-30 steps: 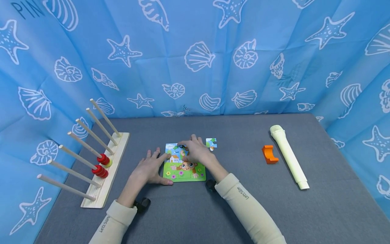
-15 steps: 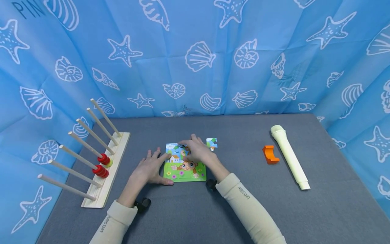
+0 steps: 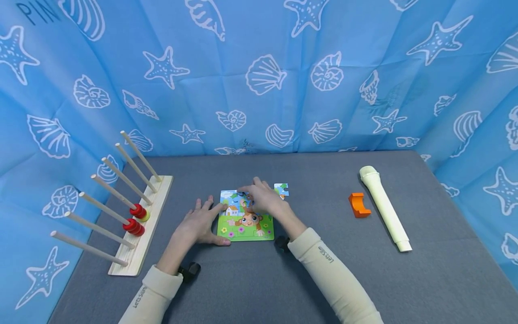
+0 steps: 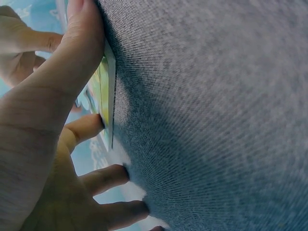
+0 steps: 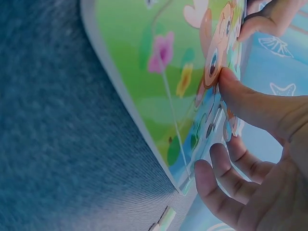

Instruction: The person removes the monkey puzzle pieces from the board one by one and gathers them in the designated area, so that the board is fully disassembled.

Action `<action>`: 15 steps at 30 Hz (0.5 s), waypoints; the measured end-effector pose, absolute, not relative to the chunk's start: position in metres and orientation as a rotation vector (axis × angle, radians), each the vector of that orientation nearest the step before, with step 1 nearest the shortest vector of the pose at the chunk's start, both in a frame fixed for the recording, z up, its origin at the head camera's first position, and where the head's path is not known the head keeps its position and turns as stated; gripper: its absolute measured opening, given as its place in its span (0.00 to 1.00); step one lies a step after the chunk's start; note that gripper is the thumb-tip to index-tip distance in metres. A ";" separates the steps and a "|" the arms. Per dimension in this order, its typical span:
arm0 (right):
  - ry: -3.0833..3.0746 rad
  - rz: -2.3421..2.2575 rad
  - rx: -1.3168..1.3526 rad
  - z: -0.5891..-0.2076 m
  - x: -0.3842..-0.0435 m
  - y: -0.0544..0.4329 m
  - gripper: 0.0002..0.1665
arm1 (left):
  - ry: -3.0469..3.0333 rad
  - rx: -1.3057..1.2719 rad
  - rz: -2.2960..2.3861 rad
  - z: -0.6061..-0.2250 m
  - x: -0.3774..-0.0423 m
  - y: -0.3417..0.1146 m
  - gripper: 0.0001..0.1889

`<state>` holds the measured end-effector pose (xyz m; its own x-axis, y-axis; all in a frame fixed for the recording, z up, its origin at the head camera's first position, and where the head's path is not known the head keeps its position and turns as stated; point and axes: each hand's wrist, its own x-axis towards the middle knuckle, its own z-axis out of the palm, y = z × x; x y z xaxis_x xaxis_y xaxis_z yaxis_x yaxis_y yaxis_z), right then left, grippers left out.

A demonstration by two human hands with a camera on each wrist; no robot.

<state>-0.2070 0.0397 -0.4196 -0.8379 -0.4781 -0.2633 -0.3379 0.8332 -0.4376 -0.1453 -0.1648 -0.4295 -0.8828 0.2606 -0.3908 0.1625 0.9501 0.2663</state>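
Observation:
A jigsaw puzzle with a monkey, a house and flowers lies flat on the grey table. My left hand is spread at its left side, the thumb at the near left corner and the index fingertip at the left edge. In the left wrist view the other fingertips rest on the cloth. Over the puzzle's far right part, my right hand pinches a puzzle piece between thumb and fingers; much of it is hidden by the hand. A loose puzzle piece lies just beyond the right hand.
A wooden peg stand with red rings and a yellow ring stands at the left. At the right lie an orange arch-shaped block and a cream toy microphone. A blue seashell curtain hangs behind the table.
My right hand has shifted very slightly to the right over the puzzle, covering a little more of the loose piece's near end. The left hand has stayed in place.

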 end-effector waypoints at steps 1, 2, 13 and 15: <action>2.651 -0.525 -0.614 -0.419 -0.207 0.040 0.37 | 2.672 0.307 0.312 -0.430 -0.146 -0.165 0.55; 2.654 -0.514 -0.617 -0.419 -0.207 0.039 0.37 | 2.671 0.307 0.311 -0.430 -0.146 -0.165 0.55; 2.690 -0.476 -0.650 -0.417 -0.205 0.040 0.35 | 2.671 0.300 0.304 -0.430 -0.145 -0.165 0.55; 2.703 -0.465 -0.659 -0.417 -0.205 0.040 0.34 | 2.676 0.297 0.299 -0.430 -0.145 -0.165 0.55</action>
